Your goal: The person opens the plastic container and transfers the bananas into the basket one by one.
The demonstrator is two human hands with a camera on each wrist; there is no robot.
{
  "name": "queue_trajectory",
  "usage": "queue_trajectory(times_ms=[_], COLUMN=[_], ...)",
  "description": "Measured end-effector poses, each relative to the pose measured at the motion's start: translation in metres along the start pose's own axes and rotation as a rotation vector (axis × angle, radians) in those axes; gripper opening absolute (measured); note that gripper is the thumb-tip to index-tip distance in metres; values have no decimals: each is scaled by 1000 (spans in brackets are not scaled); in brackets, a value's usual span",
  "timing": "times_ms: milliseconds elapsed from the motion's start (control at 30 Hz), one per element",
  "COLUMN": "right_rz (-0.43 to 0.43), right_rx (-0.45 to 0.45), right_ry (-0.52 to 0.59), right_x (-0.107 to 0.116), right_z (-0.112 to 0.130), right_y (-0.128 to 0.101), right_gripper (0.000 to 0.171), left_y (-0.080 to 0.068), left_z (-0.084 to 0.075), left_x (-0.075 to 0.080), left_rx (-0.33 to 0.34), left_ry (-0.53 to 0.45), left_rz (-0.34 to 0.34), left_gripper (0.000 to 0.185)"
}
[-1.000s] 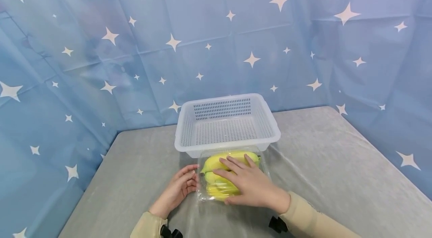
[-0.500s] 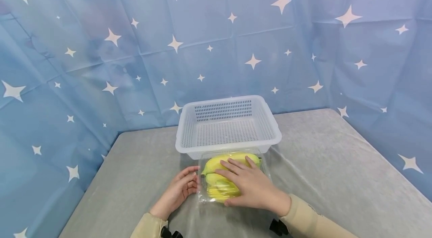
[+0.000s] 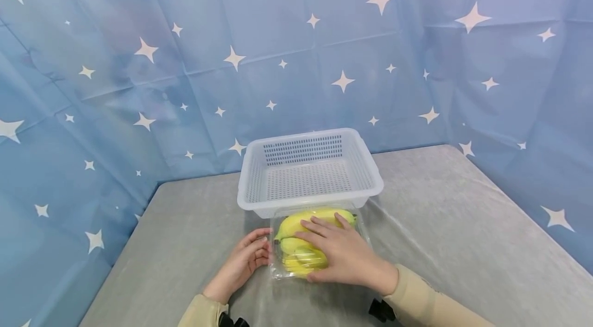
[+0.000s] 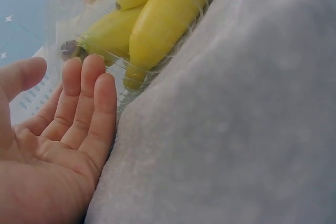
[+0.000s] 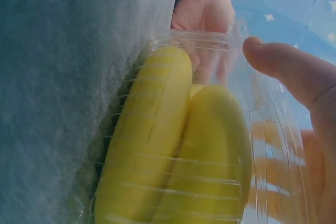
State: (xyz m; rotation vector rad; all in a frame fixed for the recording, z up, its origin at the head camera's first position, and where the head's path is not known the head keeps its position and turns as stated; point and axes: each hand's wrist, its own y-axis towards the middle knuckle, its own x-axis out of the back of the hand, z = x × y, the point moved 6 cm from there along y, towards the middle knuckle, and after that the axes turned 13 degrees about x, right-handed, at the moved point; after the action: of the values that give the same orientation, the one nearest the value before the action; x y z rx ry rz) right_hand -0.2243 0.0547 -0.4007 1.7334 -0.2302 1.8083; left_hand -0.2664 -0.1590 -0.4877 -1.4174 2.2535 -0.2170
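1. Right hand (image 3: pixel 345 255) lies flat, fingers straight, on the clear box (image 3: pixel 282 265) of bananas (image 3: pixel 289 224).
2. Left hand (image 3: pixel 243 262) (fingers relaxed) touches the box's left side.
3. Box sits on the table (image 3: pixel 463 244), just before the basket (image 3: pixel 308 172).

The camera on my head looks forward and down from above the near edge of the grey table (image 3: pixel 463 244), taking in the white basket (image 3: pixel 309 203), the star-printed backdrop (image 3: pixel 139 59) and both my hands from some way off. The one on my left wrist sits low at the tabletop, very close, looking past my left hand (image 4: pixel 58 135) to the clear banana box (image 4: pixel 152 30). My right wrist's camera looks along the table at the same banana box (image 5: pixel 178 145) from its other side, with my right hand (image 5: pixel 299 108) on its lid; all three views share that box.
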Motion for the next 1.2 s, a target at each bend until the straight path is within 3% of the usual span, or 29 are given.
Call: queue_trajectory(times_ms=[300, 700, 1200], right_rz=[-50, -62, -83], right_rx=[9, 6, 25], right_ry=[-28, -49, -60], right_x=[4, 4, 7], right_z=[1, 1, 1], right_y=[1, 1, 2], right_gripper=[75, 72, 71], left_y=[0, 2, 1], left_z=[-3, -1, 0], left_x=[-2, 1, 2], left_rx=[-79, -10, -3], left_ry=[35, 36, 43], left_rz=[82, -13, -10], left_gripper=[28, 37, 38])
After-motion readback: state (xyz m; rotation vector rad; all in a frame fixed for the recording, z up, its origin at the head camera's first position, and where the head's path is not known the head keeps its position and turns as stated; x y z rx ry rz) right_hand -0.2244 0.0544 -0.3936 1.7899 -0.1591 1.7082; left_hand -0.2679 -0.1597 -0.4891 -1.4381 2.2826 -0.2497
